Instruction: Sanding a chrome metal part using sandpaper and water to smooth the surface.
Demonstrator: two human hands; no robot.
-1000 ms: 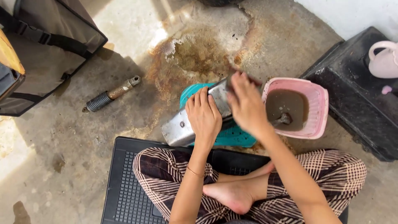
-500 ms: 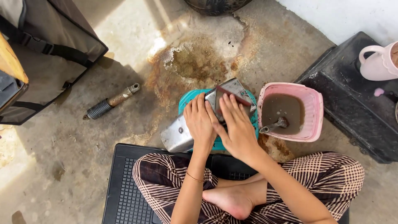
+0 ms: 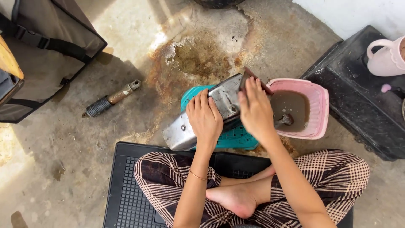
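A long shiny metal cover (image 3: 198,122) lies tilted across a teal plastic basket (image 3: 236,137) in front of my crossed legs. My left hand (image 3: 205,118) presses flat on its middle and holds it down. My right hand (image 3: 255,112) grips a small dark sanding sheet (image 3: 253,78) against the cover's upper right end. Just to the right stands a pink square tub (image 3: 314,109) of muddy brown water with a small object sunk in it.
A shock absorber (image 3: 112,99) lies on the stained concrete to the left. A grey bag (image 3: 40,55) fills the upper left. A black case (image 3: 363,97) with a pink jug (image 3: 388,57) stands at the right. I sit on a black rubber mat (image 3: 130,194).
My right hand has slid along the cover's upper end, from the top edge downward and back up toward the tub. The left hand has stayed on the cover.
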